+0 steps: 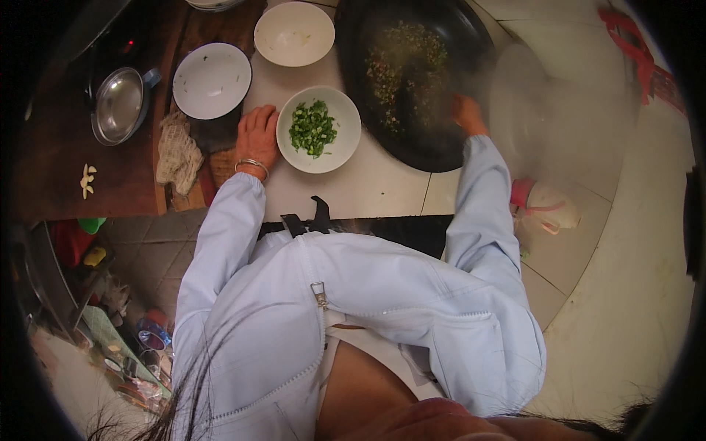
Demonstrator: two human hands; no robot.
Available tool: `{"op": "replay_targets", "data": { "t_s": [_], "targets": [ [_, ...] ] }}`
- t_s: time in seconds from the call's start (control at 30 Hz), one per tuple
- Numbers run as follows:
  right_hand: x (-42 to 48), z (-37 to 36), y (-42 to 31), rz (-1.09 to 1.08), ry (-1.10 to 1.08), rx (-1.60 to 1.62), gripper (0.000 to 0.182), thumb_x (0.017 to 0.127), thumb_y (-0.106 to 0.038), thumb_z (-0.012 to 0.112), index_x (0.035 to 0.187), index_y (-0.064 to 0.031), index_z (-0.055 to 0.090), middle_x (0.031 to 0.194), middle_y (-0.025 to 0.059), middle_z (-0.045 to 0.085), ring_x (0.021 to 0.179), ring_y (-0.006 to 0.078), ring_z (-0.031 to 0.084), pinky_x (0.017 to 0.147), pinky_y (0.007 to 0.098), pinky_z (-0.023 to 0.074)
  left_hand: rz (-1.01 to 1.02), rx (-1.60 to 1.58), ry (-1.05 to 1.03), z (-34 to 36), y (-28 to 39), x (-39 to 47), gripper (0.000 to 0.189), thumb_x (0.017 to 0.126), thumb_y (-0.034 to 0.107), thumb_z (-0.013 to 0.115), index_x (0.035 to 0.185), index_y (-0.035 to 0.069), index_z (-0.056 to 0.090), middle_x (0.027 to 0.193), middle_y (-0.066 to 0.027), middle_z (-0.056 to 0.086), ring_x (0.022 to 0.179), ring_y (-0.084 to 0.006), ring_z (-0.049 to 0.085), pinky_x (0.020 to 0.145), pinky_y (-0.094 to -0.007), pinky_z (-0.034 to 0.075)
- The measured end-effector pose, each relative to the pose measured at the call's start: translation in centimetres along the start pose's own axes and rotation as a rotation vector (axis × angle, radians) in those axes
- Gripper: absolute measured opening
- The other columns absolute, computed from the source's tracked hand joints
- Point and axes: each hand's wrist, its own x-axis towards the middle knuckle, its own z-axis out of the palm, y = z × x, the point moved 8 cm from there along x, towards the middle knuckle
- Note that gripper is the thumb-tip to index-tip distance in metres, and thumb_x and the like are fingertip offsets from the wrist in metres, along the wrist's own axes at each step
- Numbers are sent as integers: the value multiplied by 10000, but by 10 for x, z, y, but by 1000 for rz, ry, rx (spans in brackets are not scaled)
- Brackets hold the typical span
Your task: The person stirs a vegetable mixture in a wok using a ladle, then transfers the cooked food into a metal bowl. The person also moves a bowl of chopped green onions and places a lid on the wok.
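My left hand (257,138) rests on the counter, fingers slightly bent, against the left side of a white bowl (347,135) of chopped green onions (313,128). Whether it grips the bowl's rim is unclear. My right hand (469,114) is curled at the right rim of a large black wok (419,146). Steam blurs it, and what its fingers hold cannot be made out. Chopped food (408,71) with green and reddish bits lies in the wok. Beyond the onions stands a cream bowl (294,34) with residue. A white enamel bowl (212,81) with dark rim is further left.
A cloth (178,154) lies beside the wooden board's edge. On the dark wooden surface (127,187) at left are a metal bowl (119,105) and several peeled garlic cloves (87,181). A bag with a pink-red top (543,203) stands right of my right sleeve. Steam drifts at right.
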Motion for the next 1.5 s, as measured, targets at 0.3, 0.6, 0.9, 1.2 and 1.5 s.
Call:
{"op": "replay_targets", "data": {
  "t_s": [0.3,0.6,0.9,1.2,1.5],
  "targets": [
    [52,25,66,180,-30,-169,251,791,-154,549,1022,-68,597,917,213,617,863,383,592,725,465,482,30,-25,6,3,4,8,317,748,139,521,1061,88,528,1141,-50,498,1115,-232,462,951,-391,339],
    [-53,-54,-50,39,-160,-81,321,835,-115,494,1146,-95,569,937,252,598,870,409,569,734,478,452,-2,-20,26,-6,3,3,316,741,136,546,1054,91,535,1127,-55,500,1099,-244,461,945,-394,338],
    [-83,22,-34,349,-202,-70,342,846,-135,486,1177,-167,563,923,201,627,885,388,593,758,467,487,25,-2,42,1,5,3,342,741,150,560,1078,109,524,1150,-40,490,1127,-234,442,965,-394,313],
    [-148,-7,-79,467,-222,52,338,838,-131,467,1160,-155,568,988,189,626,935,370,590,793,460,478,29,19,22,6,0,-3,359,746,168,571,1096,101,521,1158,-33,490,1142,-236,432,970,-399,302],
    [-190,12,-130,676,-221,255,341,856,-238,520,1182,-141,538,1016,156,625,962,353,577,797,451,470,73,8,58,-1,10,1,334,757,187,587,1073,99,525,1148,-38,496,1121,-242,445,958,-407,310]
  ]
}}
